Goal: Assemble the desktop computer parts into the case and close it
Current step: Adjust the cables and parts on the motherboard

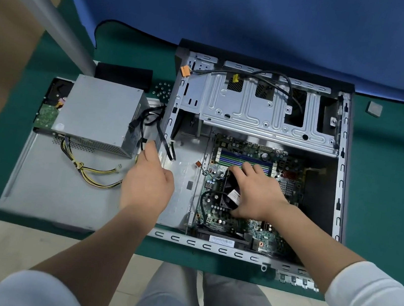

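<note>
The right hand (pixel 258 195) has its grip curled over the black fan (pixel 232 192) on the board (pixel 247 193), fingers spread across its top. The left hand (pixel 148 183) lies at the case (pixel 255 155) wall, fingers loosely bent by a cable (pixel 162 134); whether it holds it cannot be told. The fan should seat squarely and be pressed evenly, its lead kept out from underneath. The supply (pixel 97 112) waits outside on the panel (pixel 58 189), on the counter (pixel 384 178).

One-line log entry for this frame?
right hand: on CPU fan | left hand: at case edge | power supply: outside case
</note>
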Demonstrator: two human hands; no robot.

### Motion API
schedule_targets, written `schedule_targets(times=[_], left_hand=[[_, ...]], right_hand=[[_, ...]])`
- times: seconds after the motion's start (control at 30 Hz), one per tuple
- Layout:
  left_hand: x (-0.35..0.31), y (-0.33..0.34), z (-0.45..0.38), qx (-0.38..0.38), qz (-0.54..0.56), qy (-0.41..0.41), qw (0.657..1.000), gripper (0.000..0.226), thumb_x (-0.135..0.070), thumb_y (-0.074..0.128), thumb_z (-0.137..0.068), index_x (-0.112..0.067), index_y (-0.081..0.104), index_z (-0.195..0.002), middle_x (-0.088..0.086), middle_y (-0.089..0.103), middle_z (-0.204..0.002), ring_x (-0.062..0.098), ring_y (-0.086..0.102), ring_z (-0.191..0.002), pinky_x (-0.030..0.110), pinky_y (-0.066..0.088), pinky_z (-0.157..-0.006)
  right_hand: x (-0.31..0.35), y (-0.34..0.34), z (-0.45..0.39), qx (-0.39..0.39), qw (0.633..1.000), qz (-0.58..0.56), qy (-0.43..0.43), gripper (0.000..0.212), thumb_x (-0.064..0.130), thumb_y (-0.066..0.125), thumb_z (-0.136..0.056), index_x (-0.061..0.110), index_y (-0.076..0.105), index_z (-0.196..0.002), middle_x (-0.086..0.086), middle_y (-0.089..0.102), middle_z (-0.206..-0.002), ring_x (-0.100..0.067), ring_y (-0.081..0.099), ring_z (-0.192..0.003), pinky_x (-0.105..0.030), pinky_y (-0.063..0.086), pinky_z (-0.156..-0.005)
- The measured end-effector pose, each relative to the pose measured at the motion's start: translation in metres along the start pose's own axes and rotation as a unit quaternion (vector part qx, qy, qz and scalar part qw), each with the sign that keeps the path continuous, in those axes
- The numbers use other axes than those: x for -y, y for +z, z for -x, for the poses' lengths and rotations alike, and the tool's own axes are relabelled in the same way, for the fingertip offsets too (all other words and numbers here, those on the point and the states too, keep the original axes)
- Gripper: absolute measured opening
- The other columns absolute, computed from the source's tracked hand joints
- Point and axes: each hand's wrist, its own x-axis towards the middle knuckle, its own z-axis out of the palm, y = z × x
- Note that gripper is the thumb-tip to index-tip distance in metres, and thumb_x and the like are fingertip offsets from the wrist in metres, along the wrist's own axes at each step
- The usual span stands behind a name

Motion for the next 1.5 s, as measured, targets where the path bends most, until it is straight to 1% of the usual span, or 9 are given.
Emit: schedule_targets(times=[0.2, 0.3, 0.4, 0.6, 0.87, 1.0, 1.2, 1.37, 1.5], left_hand=[[0.0, 0.001, 0.0, -0.003, -0.001, -0.004, 1.0, 0.055, -0.011, 0.043, -0.087, -0.004, 0.025, -0.138, 0.018, 0.055, -0.106, 0.026, 0.043, -0.068, 0.035, 0.04, -0.058], [-0.001, -0.001, 0.0, -0.001, -0.002, 0.001, 1.0, 0.053, -0.011, 0.043, -0.087, -0.004, 0.026, -0.137, 0.018, 0.055, -0.106, 0.033, 0.053, -0.073, 0.038, 0.045, -0.06], [-0.001, -0.002, 0.001, -0.001, -0.004, 0.003, 1.0, 0.051, -0.011, 0.044, -0.087, -0.005, 0.027, -0.134, 0.017, 0.055, -0.104, 0.037, 0.057, -0.078, 0.038, 0.044, -0.06], [0.0, 0.001, 0.0, -0.01, -0.006, 0.008, 1.0, 0.05, -0.011, 0.044, -0.086, -0.005, 0.028, -0.134, 0.017, 0.056, -0.103, 0.03, 0.049, -0.07, 0.036, 0.041, -0.058], [0.0, 0.001, 0.001, -0.013, -0.004, 0.007, 1.0, 0.053, -0.012, 0.043, -0.088, -0.007, 0.026, -0.138, 0.017, 0.055, -0.108, 0.028, 0.048, -0.071, 0.035, 0.042, -0.058], [-0.001, 0.0, 0.0, -0.009, -0.007, 0.003, 1.0, 0.053, -0.012, 0.043, -0.088, -0.006, 0.026, -0.138, 0.018, 0.056, -0.11, 0.036, 0.057, -0.08, 0.04, 0.048, -0.063], [-0.001, -0.001, 0.002, -0.008, -0.001, 0.003, 1.0, 0.055, -0.013, 0.043, -0.087, -0.005, 0.025, -0.138, 0.018, 0.055, -0.108, 0.036, 0.056, -0.078, 0.039, 0.047, -0.062], [-0.001, 0.0, 0.001, -0.009, 0.0, 0.002, 1.0, 0.055, -0.013, 0.044, -0.088, -0.005, 0.026, -0.139, 0.017, 0.056, -0.109, 0.025, 0.042, -0.07, 0.034, 0.036, -0.058], [-0.001, 0.0, 0.001, -0.009, 0.004, 0.002, 1.0, 0.056, -0.013, 0.044, -0.088, -0.004, 0.025, -0.14, 0.018, 0.056, -0.112, 0.028, 0.046, -0.073, 0.034, 0.037, -0.06]], right_hand=[[0.001, 0.002, 0.003, 0.002, 1.0, 0.012, 0.0, 0.1, 0.058, 0.078, -0.058, 0.024, 0.024, -0.135, -0.002, 0.037, -0.129, -0.024, 0.036, -0.118, -0.03, 0.038, -0.058], [0.003, 0.002, 0.004, 0.001, 1.0, 0.009, 0.004, 0.099, 0.057, 0.078, -0.059, 0.025, 0.024, -0.135, -0.002, 0.037, -0.129, -0.024, 0.035, -0.118, -0.03, 0.038, -0.058], [0.004, 0.001, 0.003, 0.007, 1.0, 0.009, 0.004, 0.099, 0.057, 0.077, -0.059, 0.024, 0.023, -0.136, -0.002, 0.036, -0.129, -0.024, 0.034, -0.119, -0.03, 0.039, -0.059], [0.0, -0.004, 0.0, -0.007, 1.0, 0.011, 0.013, 0.103, 0.058, 0.078, -0.059, 0.024, 0.021, -0.138, -0.003, 0.035, -0.132, -0.025, 0.035, -0.12, -0.03, 0.04, -0.06], [0.005, 0.0, 0.002, 0.004, 1.0, 0.007, 0.012, 0.1, 0.057, 0.078, -0.059, 0.024, 0.023, -0.136, -0.003, 0.036, -0.131, -0.024, 0.036, -0.119, -0.029, 0.039, -0.059], [0.003, -0.002, 0.003, 0.007, 1.0, 0.025, 0.0, 0.099, 0.058, 0.078, -0.058, 0.023, 0.024, -0.133, -0.003, 0.037, -0.128, -0.024, 0.036, -0.117, -0.03, 0.039, -0.057], [0.009, 0.001, 0.002, -0.001, 1.0, 0.027, -0.008, 0.093, 0.057, 0.075, -0.061, 0.024, 0.025, -0.132, -0.003, 0.039, -0.124, -0.025, 0.036, -0.114, -0.03, 0.04, -0.054], [0.004, 0.003, 0.001, 0.012, 1.0, 0.004, 0.006, 0.101, 0.059, 0.077, -0.059, 0.025, 0.022, -0.136, -0.002, 0.035, -0.13, -0.024, 0.034, -0.119, -0.032, 0.044, -0.064], [0.005, 0.009, 0.006, -0.006, 1.0, -0.004, 0.013, 0.102, 0.058, 0.075, -0.062, 0.024, 0.018, -0.14, -0.002, 0.035, -0.131, -0.023, 0.032, -0.121, -0.03, 0.044, -0.064]])
